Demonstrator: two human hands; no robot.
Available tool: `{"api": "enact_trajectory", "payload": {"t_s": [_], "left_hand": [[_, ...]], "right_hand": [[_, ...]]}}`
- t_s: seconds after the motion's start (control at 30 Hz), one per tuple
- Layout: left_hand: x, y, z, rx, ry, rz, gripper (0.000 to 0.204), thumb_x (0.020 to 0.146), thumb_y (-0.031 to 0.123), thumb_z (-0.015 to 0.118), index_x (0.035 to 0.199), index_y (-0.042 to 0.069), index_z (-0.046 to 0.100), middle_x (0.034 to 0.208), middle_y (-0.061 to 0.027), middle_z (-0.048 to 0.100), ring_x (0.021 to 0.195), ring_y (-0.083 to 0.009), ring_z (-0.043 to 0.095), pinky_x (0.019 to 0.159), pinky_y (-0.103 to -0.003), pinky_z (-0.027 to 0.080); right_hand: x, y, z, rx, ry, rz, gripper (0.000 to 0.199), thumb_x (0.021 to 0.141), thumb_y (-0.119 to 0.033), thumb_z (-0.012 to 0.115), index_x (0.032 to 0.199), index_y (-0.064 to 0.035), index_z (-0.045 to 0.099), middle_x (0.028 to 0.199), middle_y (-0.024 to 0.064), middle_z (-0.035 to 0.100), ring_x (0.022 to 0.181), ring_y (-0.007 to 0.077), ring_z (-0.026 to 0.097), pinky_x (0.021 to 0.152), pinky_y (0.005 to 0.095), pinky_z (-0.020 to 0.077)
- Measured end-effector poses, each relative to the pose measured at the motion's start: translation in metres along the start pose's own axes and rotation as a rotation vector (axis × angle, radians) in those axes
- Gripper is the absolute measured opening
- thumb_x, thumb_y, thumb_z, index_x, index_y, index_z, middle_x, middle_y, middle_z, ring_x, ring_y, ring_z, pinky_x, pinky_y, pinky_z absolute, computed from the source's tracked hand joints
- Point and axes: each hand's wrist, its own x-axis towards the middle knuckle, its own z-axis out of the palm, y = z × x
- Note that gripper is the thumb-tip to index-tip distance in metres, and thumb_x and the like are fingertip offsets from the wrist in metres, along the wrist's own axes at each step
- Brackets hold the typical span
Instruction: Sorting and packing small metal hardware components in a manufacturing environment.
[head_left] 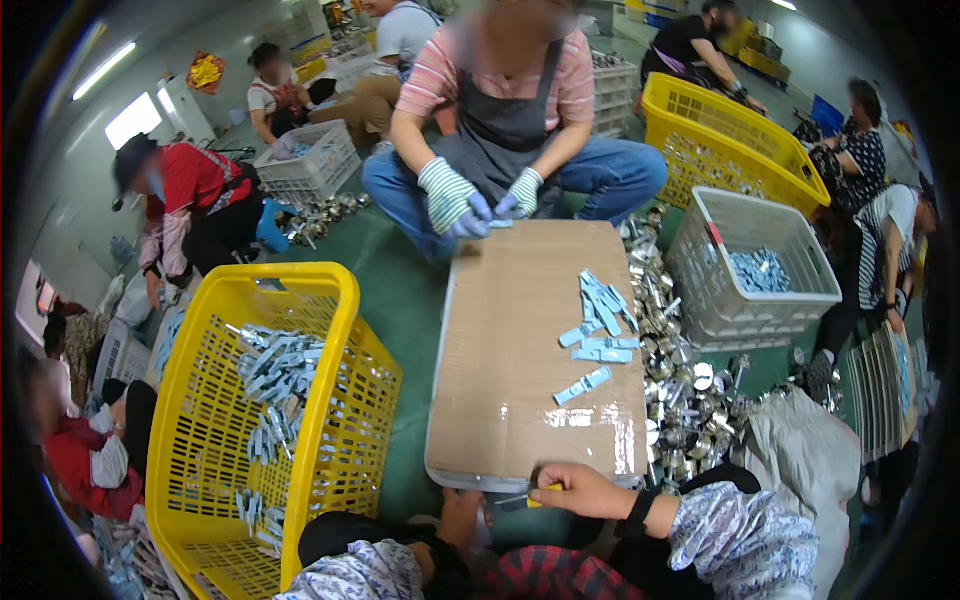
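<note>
My right hand (pixel 588 492) is closed round a yellow-handled tool (pixel 545 495) with a narrow grey blade, at the near edge of the cardboard-topped table (pixel 500 400). The blade points left toward my left hand (pixel 462 515). That hand's fingers are curled just below the edge; what they hold is too small to make out. Several light blue flat strips (pixel 605 300) lie in a loose pile on the cardboard's right side. A single blue strip (pixel 583 386) rests nearer to me.
A yellow basket (pixel 345 330) with blue strips stands at left. Shiny round-headed metal parts (pixel 690 400) heap along the table's right side, near a grey crate (pixel 720 310) and a white sack (pixel 805 440). Opposite sits a person in striped gloves (pixel 450 195); other people work around.
</note>
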Motion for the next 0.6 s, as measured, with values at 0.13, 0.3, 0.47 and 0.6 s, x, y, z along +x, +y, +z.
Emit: {"api": "enact_trajectory", "payload": {"t_s": [0.13, 0.3, 0.47, 0.6], "left_hand": [[0.009, 0.036, 0.004, 0.683, -0.011, 0.155, 0.019, 0.061, 0.003, 0.059, 0.078, -0.001, 0.053, 0.094, -0.0192, 0.048, 0.072, -0.0294, 0.050, 0.058, -0.035, 0.044], [0.019, 0.058, 0.001, 0.734, -0.137, 0.218, 0.020, 0.059, -0.006, 0.053, 0.079, -0.002, 0.052, 0.085, -0.0171, 0.050, 0.075, -0.0315, 0.050, 0.059, -0.036, 0.043], [0.019, -0.013, -0.014, 0.829, -0.291, 0.171, 0.019, 0.060, 0.003, 0.054, 0.078, -0.001, 0.054, 0.091, -0.0214, 0.052, 0.093, -0.0403, 0.043, 0.080, -0.044, 0.037], [0.018, 0.051, -0.001, -0.008, -0.036, -0.334, 0.025, 0.062, 0.000, 0.051, 0.087, -0.001, 0.054, 0.095, -0.0219, 0.051, 0.093, -0.0404, 0.044, 0.081, -0.043, 0.037]], "right_hand": [[0.006, 0.001, -0.002, 0.215, 0.027, 0.100, 0.020, 0.084, -0.021, 0.055, 0.073, -0.0056, 0.048, 0.064, 0.0017, 0.055, 0.054, 0.0074, 0.052, 0.050, 0.0228, 0.0412], [0.004, -0.009, -0.012, 0.185, 0.059, 0.149, 0.016, 0.087, -0.019, 0.051, 0.083, -0.0032, 0.051, 0.070, 0.0010, 0.055, 0.063, 0.0075, 0.056, 0.053, 0.0208, 0.0441], [0.003, -0.005, -0.012, 0.161, 0.045, 0.144, 0.017, 0.087, -0.019, 0.050, 0.088, -0.0026, 0.055, 0.074, 0.0021, 0.058, 0.062, 0.0076, 0.057, 0.055, 0.0213, 0.0450], [-0.001, -0.011, -0.008, 0.218, 0.066, 0.120, 0.018, 0.087, -0.020, 0.050, 0.088, -0.0024, 0.055, 0.074, 0.0032, 0.059, 0.061, 0.0078, 0.057, 0.055, 0.0213, 0.0451]]}}
